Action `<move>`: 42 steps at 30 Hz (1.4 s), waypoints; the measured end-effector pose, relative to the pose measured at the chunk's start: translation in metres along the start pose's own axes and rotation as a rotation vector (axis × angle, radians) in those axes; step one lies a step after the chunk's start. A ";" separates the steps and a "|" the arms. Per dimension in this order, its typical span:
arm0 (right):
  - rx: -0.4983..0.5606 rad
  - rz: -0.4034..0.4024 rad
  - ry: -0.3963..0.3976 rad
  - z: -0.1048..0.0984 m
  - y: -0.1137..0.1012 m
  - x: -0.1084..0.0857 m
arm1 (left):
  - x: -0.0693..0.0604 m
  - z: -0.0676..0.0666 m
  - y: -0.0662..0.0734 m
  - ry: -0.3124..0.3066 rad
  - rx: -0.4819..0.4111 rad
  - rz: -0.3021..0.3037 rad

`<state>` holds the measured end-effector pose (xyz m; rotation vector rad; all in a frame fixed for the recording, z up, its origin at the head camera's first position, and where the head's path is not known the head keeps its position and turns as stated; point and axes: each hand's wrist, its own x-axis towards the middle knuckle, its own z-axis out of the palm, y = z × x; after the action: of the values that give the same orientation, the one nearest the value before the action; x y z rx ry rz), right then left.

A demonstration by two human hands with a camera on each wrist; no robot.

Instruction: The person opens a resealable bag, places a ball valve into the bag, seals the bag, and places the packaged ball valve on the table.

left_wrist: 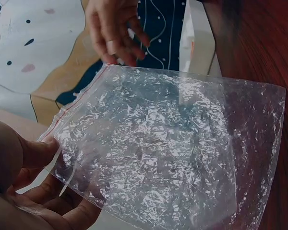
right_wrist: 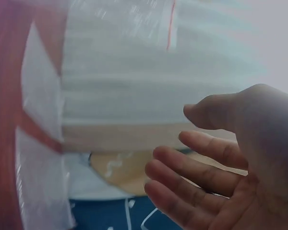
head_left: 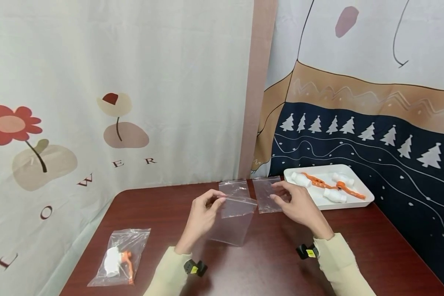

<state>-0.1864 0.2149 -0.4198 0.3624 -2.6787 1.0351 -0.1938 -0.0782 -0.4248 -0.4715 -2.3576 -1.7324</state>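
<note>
A clear zip-lock bag (head_left: 232, 232) hangs over the table, its top corner pinched between thumb and fingers of my left hand (head_left: 203, 211). In the left wrist view the bag (left_wrist: 173, 143) looks flat, with a red line along its zip edge. To the right of it, my right hand (head_left: 299, 203) is apart from the bag, fingers spread and holding nothing. The right wrist view shows that hand (right_wrist: 216, 163) with its thumb away from the fingers. Two more clear bags lie behind: one (head_left: 237, 188) partly hidden by the held bag, another (head_left: 264, 195) beside the right hand.
A white tray (head_left: 322, 202) at the back right holds several white plastic pieces (head_left: 334, 195) and orange strips (head_left: 351, 192). On the left of the brown table (head_left: 163, 230) lies a clear bag (head_left: 135, 238) containing white and orange pieces. Printed curtains (head_left: 192, 102) stand behind the table.
</note>
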 end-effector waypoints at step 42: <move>0.162 -0.162 -0.153 0.004 -0.054 -0.008 | -0.016 0.027 0.030 0.041 0.021 0.076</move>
<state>-0.1625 0.1746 -0.3920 0.7048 -2.6474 1.2223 -0.1667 -0.0465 -0.4113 -0.5100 -2.2967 -1.6660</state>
